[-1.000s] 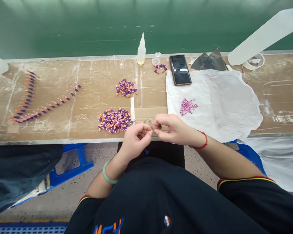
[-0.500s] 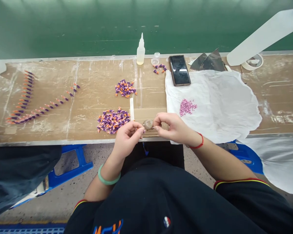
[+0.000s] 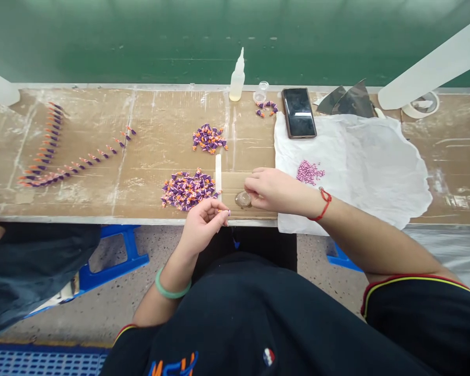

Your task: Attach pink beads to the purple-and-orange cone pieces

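In the head view, a person in a dark short-sleeved shirt works at a cardboard-covered bench [image 3: 168, 109], both hands near its front edge. The left hand [image 3: 201, 223], a green bangle [image 3: 172, 293] on its wrist, pinches a small piece [image 3: 223, 211] between thumb and forefinger, the piece jutting toward the other hand. The right hand [image 3: 276, 190], its wrist circled by a red cord [image 3: 325, 203], is poised with fingers bent close together at the right edge of a small clear dish [image 3: 242, 199]; whether it grips anything cannot be told.

Just beyond the left hand lies a large heap of purple-and-orange pieces [image 3: 188, 189], with a smaller heap [image 3: 209, 139] farther out. A white strip [image 3: 218, 175] lies between the large heap and the dish. Well to the left of the left hand, more such pieces stand in two rows [image 3: 76, 167] that meet at an angle.

Under and beyond the right forearm spreads a white cloth [image 3: 376, 162] bearing a scatter of pink beads [image 3: 308, 172], with a phone [image 3: 298, 112] overlapping its far corner. Farthest from the hands stand a squeeze bottle [image 3: 237, 81] and a small clear cup [image 3: 260, 92], a few more pieces [image 3: 267, 108] beside the cup. A roll of tape [image 3: 420, 110] lies far to the right.
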`<state>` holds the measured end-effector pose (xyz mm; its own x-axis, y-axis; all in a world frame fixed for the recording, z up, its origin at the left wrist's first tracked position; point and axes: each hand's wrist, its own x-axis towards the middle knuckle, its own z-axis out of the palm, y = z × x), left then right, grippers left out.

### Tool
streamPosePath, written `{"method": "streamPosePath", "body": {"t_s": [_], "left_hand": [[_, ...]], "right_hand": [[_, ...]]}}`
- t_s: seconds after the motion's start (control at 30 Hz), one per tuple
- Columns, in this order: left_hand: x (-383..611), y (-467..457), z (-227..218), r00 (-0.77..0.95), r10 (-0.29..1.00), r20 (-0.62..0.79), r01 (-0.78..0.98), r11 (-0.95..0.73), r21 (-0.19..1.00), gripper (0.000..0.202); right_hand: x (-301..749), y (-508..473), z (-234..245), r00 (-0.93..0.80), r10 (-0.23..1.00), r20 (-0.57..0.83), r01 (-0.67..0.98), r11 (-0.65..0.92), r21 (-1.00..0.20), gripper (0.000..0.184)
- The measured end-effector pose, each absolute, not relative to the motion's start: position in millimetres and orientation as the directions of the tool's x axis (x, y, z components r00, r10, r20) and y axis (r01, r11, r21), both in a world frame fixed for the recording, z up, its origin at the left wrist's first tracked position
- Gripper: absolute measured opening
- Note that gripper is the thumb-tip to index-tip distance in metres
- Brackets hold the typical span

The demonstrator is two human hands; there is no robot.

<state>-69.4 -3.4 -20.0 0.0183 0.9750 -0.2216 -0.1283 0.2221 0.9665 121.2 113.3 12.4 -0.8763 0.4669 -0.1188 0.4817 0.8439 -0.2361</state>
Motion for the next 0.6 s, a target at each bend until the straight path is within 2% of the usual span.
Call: {"method": "streamPosePath", "body": {"t_s": [0.2,0.27,0.33,0.4,0.47,0.53,0.6], "left_hand": [[-67.8,-3.9,-17.6,0.006,0.968,-0.251,-0.214,0.247,0.945,0.029],[-65.9,-4.4,-15.9,0.012,0.969,-0.246,-0.259,0.241,0.935,0.031],[-63.0,-5.1,-12.8,0.022,0.971,-0.236,-0.316,0.231,0.920,0.034],[-59.5,-6.1,-7.6,0.037,0.975,-0.221,-0.378,0.218,0.900,0.037],[-55.8,-7.6,-0.9,0.055,0.978,-0.200,-0.431,0.204,0.879,0.038],[-52.4,-9.3,6.1,0.074,0.981,-0.181,-0.460,0.194,0.866,0.039],[-49.8,-11.1,11.8,0.091,0.981,-0.169,-0.471,0.192,0.861,0.038]], "right_hand": [[123.1,112.9,19.2,-0.869,0.487,-0.092,0.495,0.843,-0.213,0.020],[126.4,111.3,23.3,-0.854,0.519,-0.039,0.510,0.819,-0.264,0.017],[129.7,106.3,28.2,-0.820,0.571,0.017,0.517,0.754,-0.406,0.014],[131.9,97.0,33.7,-0.761,0.649,0.010,0.485,0.580,-0.655,0.013],[132.6,84.8,39.3,-0.709,0.701,-0.076,0.376,0.284,-0.882,0.012],[132.4,72.5,44.8,-0.695,0.701,-0.162,0.240,0.014,-0.971,0.012],[132.1,63.0,49.8,-0.697,0.691,-0.192,0.170,-0.100,-0.980,0.012]]}}
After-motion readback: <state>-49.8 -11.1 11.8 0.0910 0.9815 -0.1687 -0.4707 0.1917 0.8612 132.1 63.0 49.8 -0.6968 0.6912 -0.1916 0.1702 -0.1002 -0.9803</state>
